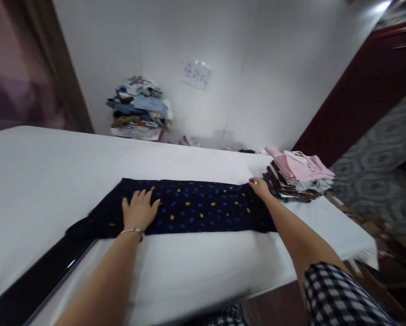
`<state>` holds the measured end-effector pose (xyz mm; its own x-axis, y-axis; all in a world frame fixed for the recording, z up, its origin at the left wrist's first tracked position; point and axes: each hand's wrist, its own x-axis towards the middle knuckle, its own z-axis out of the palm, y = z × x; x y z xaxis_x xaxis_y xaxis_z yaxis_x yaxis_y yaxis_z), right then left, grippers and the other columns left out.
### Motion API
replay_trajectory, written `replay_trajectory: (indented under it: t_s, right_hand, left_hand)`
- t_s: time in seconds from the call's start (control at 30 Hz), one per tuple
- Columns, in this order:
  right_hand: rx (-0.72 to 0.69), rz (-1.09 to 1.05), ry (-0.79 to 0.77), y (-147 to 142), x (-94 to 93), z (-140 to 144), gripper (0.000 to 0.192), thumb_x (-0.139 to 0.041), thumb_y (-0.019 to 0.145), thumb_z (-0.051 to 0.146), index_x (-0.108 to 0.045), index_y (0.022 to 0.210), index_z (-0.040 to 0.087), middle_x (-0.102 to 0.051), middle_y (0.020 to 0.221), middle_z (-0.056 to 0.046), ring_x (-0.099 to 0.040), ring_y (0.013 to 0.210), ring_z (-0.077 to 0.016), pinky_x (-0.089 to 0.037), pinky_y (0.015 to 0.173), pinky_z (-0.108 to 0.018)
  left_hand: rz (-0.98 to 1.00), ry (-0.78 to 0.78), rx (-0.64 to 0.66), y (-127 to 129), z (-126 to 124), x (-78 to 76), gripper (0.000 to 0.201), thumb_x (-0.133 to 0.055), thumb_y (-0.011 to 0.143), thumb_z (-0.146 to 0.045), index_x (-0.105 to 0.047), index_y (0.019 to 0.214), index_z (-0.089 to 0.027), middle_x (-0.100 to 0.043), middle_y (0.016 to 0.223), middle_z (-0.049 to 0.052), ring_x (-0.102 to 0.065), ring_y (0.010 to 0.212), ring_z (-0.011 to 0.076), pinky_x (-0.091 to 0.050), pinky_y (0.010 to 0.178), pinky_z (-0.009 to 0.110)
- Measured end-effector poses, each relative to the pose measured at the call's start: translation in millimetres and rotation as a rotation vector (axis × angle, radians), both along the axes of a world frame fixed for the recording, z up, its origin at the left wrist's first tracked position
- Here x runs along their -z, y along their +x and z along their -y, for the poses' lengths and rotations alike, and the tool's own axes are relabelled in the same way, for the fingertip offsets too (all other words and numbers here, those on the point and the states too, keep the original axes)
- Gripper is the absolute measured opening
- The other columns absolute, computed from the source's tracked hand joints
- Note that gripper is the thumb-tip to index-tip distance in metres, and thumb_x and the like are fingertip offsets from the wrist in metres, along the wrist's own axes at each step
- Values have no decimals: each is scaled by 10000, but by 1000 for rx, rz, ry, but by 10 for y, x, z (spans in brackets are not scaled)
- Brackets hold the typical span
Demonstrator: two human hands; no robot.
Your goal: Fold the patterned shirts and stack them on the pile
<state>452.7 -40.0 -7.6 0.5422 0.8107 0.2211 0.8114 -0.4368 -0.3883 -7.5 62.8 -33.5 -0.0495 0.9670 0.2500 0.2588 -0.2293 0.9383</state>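
Head view: left hand (139,209) lies flat, fingers spread, on the dotted cloth (196,206); right hand (260,187) pinches its far right corner.

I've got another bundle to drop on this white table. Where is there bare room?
The widest free patch is the table's far left, beyond the dark dotted cloth. A bare strip runs behind the cloth toward the wall, another along the near edge between the forearms. The right end is crowded: the folded stack sits there, with the right hand beside it.

Navy cloth (196,208), yellow and blue dots; white table (46,172); pink folded stack (300,174); black-white checked sleeve (339,294).
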Motion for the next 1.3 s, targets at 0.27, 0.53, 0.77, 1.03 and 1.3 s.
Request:
replay_trajectory:
  t_s: [0.27, 0.53, 0.77, 1.03, 1.3]
  right_hand:
    - [136, -16, 16, 189, -30, -90, 492, -308, 940, 313, -589, 1309, 150, -668, 1227, -102, -617, 1113, -231, -460, 963, -337]
    - [-36, -25, -212, -79, 406, 69, 533, -501, 921, 450, -484, 1408, 233, -360, 1551, -99, -276, 1448, -247, -184, 1170, -460]
    - [6, -70, -196, 70, 375, 92, 545, -296, 995, 419, -356, 1494, 208, -376, 1543, -89, -330, 1427, -183, -256, 1155, -361]
    - [39, -78, -181, 338, 195, -78, 572, -439, 893, 186, -425, 1465, 195, -532, 1426, -102, -535, 1275, -216, -402, 1057, -334]
    - [-126, -45, -217, 232, 155, -303, 413, -585, 719, 108, -723, 1092, 219, -577, 1380, -59, -424, 1362, -255, -339, 1111, -347]
  left_hand:
    - [-395, 61, -78, -53, -179, 216, 202, -721, 659, -379, -625, 756, -231, -630, 1303, 154, -368, 1379, 399, -50, 1139, 625]
    - [-608, -30, -88, -85, -187, 105, 339, -602, 712, -467, -650, 932, -215, -533, 1412, 183, -354, 1392, 377, -71, 1129, 626]
    - [-672, -53, -91, -89, -190, 68, 371, -559, 726, -457, -644, 985, -207, -507, 1436, 186, -344, 1398, 379, -73, 1128, 624]
    - [-622, -58, -119, -85, -216, 101, 318, -577, 700, -468, -646, 916, -244, -537, 1419, 144, -354, 1390, 376, -73, 1128, 637]
    - [-484, -23, -137, -102, -219, 129, 215, -671, 656, -393, -623, 796, -237, -596, 1344, 152, -386, 1365, 397, -59, 1136, 628]
